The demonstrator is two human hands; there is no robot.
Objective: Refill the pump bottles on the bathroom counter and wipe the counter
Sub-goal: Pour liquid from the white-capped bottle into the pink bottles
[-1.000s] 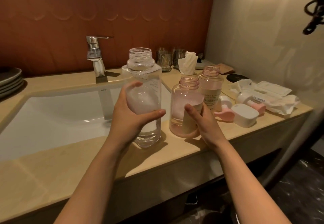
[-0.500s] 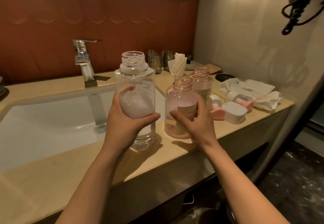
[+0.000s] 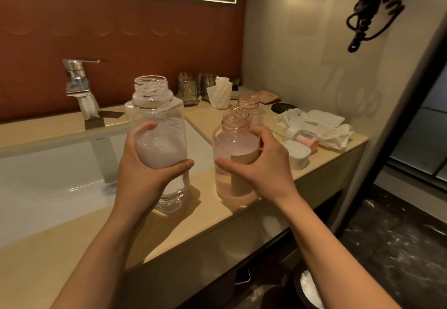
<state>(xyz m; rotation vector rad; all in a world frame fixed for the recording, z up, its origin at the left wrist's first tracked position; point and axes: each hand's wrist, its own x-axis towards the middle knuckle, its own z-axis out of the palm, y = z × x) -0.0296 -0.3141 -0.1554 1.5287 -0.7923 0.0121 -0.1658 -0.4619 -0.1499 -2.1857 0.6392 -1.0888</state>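
Note:
A tall clear bottle (image 3: 157, 115) with its cap off stands on the beige counter (image 3: 60, 243) near the front edge, holding foamy white liquid. My left hand (image 3: 142, 170) grips it round the middle. To its right stands a shorter pink bottle (image 3: 235, 144), also uncapped, with a little liquid at the bottom. My right hand (image 3: 263, 166) wraps round its right side. A third open pink-necked bottle (image 3: 251, 109) stands just behind it. Pink and white pump tops (image 3: 302, 137) lie on the counter to the right.
The white sink (image 3: 48, 180) and chrome faucet (image 3: 81, 88) are on the left. At the back stand metal cups (image 3: 191, 88) and a tissue holder (image 3: 220, 93). A white soap box (image 3: 298, 154), a wipes pack (image 3: 324, 120) and crumpled wipes lie near the right wall.
My right hand has closed further round the pink bottle. The view has shifted to the right; the left hand keeps its hold on the clear bottle.

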